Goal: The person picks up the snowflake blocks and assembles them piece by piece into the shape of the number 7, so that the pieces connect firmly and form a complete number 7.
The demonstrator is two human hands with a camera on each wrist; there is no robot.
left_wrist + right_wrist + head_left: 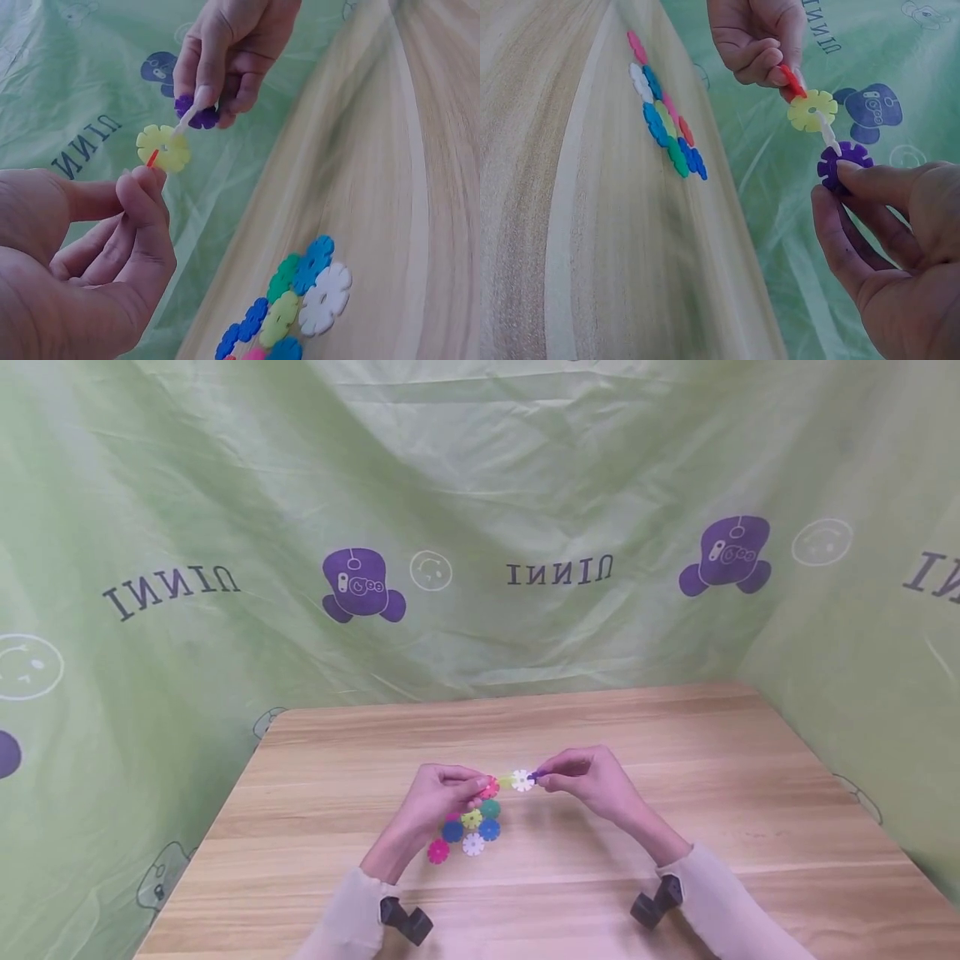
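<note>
A short chain of notched plastic discs is held up above the table between both hands. My left hand (442,802) pinches its red disc (792,80) between thumb and fingers. Beside the red one comes a yellow disc (813,111), then a white disc (522,781), seen edge-on in the wrist views. At the other end, my right hand (596,783) pinches the purple disc (844,165), which meets the white one. Below the left hand lie loose-looking discs, among them a green disc (490,808), a white disc (325,299) and a pink disc (438,852).
The wooden table (337,743) carries the discs close together, several of them blue; whether they are joined is unclear. A green printed cloth (480,635) hangs behind and at both sides. Black devices (407,921) sit at both wrists.
</note>
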